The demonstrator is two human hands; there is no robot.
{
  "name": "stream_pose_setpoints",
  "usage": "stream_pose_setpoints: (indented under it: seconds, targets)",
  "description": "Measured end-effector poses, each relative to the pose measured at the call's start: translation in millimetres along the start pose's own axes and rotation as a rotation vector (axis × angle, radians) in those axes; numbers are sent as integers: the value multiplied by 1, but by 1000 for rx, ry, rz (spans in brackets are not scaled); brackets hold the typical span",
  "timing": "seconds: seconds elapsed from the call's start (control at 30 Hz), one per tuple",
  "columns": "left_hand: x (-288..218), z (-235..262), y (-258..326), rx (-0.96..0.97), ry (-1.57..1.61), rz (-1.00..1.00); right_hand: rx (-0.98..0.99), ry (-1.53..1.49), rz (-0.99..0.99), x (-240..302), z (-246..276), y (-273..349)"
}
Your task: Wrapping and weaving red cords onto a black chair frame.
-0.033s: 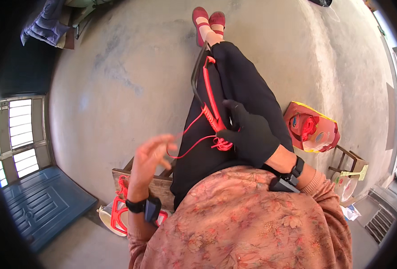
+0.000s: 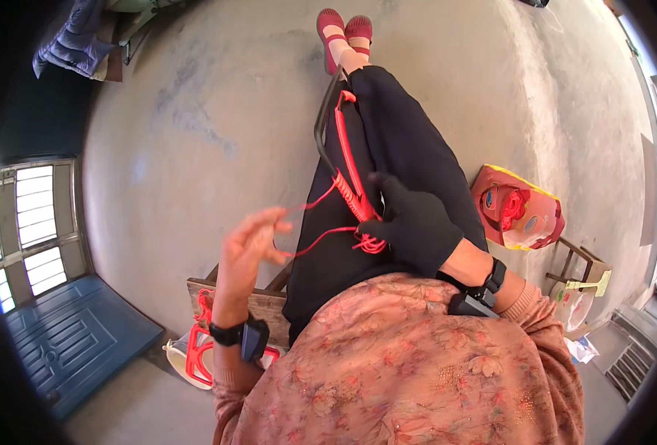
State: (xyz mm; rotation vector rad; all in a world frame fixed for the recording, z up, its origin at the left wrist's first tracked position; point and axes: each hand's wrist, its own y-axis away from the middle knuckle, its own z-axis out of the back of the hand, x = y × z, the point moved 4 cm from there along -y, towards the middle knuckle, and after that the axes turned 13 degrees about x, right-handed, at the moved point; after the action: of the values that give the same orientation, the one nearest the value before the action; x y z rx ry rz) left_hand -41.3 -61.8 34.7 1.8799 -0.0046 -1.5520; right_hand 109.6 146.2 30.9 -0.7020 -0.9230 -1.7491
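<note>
A slim black frame (image 2: 319, 126) with a red strip (image 2: 349, 144) along one side lies along my thighs, narrowing toward my lap. Red cord is wound in tight turns (image 2: 347, 194) around its near part. Below those turns sits a loose bundle of cord (image 2: 371, 244). My right hand (image 2: 425, 226), in a black glove, closes on the near end of the frame beside the bundle. To the left, my bare left hand (image 2: 253, 241) is raised with curled fingers, slightly blurred. A loop of red cord (image 2: 319, 239) runs from the frame to its fingers and back.
A red bag (image 2: 517, 208) holding red material stands on the floor at right, by a small wooden stool (image 2: 588, 267). At left are a wooden seat edge (image 2: 269, 305), a white container with red pieces (image 2: 187, 356) and a blue door panel (image 2: 80, 341).
My left hand has shifted slightly upward, and the upper strand of cord runs straighter from the winding to its fingers. The right hand and frame stay nearly in place.
</note>
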Motion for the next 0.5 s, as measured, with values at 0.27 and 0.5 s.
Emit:
stream_pose_setpoints:
  seconds: [0.27, 0.5]
  targets:
    - [-16, -27, -64, 137, 302, -213, 254, 164, 3, 0, -17, -14]
    - [8, -35, -51, 21, 274, -201, 265, 133, 83, -2, -20, -15]
